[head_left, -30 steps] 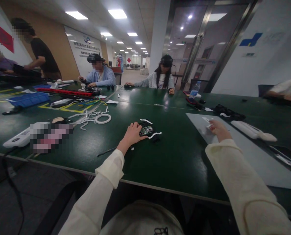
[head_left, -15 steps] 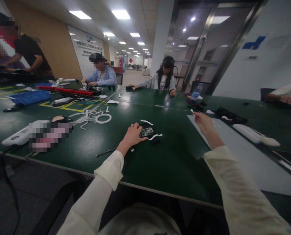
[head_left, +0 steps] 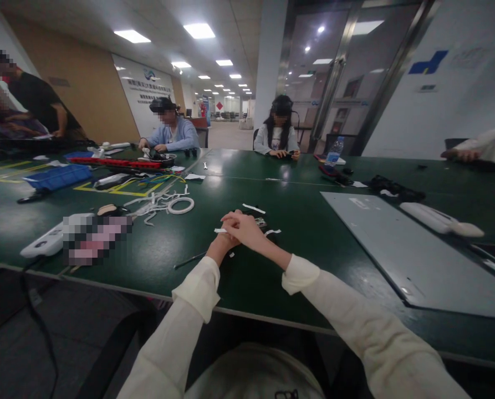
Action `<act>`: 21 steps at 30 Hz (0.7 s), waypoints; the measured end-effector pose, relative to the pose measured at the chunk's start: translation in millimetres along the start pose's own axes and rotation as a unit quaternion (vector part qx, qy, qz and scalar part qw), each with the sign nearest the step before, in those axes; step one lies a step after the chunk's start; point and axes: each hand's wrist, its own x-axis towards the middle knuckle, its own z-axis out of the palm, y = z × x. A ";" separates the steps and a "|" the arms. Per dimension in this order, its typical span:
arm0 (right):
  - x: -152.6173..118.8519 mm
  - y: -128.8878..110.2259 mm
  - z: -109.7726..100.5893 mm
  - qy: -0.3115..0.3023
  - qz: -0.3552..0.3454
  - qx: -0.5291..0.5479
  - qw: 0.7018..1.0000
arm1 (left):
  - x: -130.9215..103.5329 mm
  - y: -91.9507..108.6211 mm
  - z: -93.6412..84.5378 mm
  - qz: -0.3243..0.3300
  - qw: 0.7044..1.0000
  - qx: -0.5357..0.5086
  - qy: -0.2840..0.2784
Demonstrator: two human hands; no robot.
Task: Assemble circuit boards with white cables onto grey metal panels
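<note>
My right hand [head_left: 249,230] crosses over my left hand, its fingers pinched on a small white strip [head_left: 219,230] at the back of the left hand. Underneath, my left hand [head_left: 226,242] rests beside a small electronic device with a bare circuit board [head_left: 261,222]; its fingers are mostly covered, so its grip is hidden. One white strip [head_left: 253,209] lies just beyond the device, and another curved white strip [head_left: 274,231] lies at its right side. A thin dark rod [head_left: 189,260] is on the table left of my left wrist.
White cables and a white ring [head_left: 180,205] lie to the left, near a white power strip [head_left: 50,238] and a blue tray [head_left: 58,177]. To the right is a grey board [head_left: 367,238]. A bottle [head_left: 334,152] stands farther back. Co-workers sit across the green table [head_left: 297,202].
My right hand has moved left from above the grey board, carrying the small white strip over to my left hand. My left hand has stayed by the circuit board. The view has shifted slightly.
</note>
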 end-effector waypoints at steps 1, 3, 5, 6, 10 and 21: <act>-1.7 -1.4 3.7 0.004 -0.012 -0.070 0.997 | -0.3 0.1 -0.2 0.006 1.000 0.011 -0.006; -5.4 -5.4 6.4 0.001 -0.018 -0.191 0.982 | -0.3 0.6 -1.0 0.021 0.999 0.040 -0.017; -8.8 -10.2 5.8 -0.010 -0.008 -0.268 0.963 | 0.7 0.7 -1.8 0.018 0.998 0.055 -0.020; -10.0 -12.2 4.7 -0.016 -0.001 -0.293 0.956 | 1.5 0.5 -2.1 0.013 0.998 0.056 -0.022; -10.0 -9.2 -8.0 -0.037 0.041 -0.341 0.939 | 3.2 -0.7 -2.9 0.001 0.998 0.053 -0.026; 21.3 96.4 -80.2 0.003 0.264 -0.274 0.925 | 2.7 1.7 -3.5 0.035 0.995 0.093 0.013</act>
